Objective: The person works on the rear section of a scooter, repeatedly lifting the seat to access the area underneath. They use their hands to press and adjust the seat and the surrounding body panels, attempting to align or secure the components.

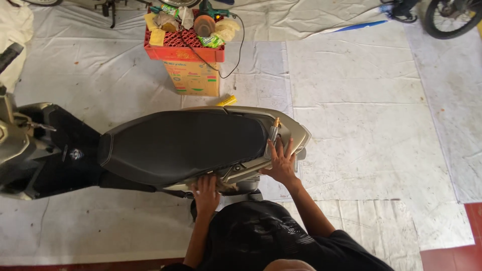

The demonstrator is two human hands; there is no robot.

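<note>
The person's dark shirt point(281, 236) fills the bottom of the view, both bare arms reaching forward to a scooter point(150, 150) that stands crosswise on a floor spread with pale sheets point(361, 100). The left hand point(206, 193) presses a crumpled rag point(223, 186) against the grey side panel point(246, 168) just under the black seat point(181, 143); its grip looks clenched on the rag, though the fingers are partly hidden. The right hand point(282, 163) lies flat and released, fingers spread, on the tail of the panel, touching a small clear bottle with a gold cap point(274, 131) that rests near the seat's rear end.

To wipe well here, it seems best to keep the flat hand braced on the tail so the body stays steady, and to work the rag along the panel's edge beneath the seat without knocking the bottle off.

Beyond the scooter, a red crate point(183, 47) sits on a cardboard box point(193, 78). The crate holds yellow sponges, cloths, a brown round pad and a green packet, with a black cord trailing down its side. A yellow tube point(227, 101) lies on the floor between box and scooter.
</note>
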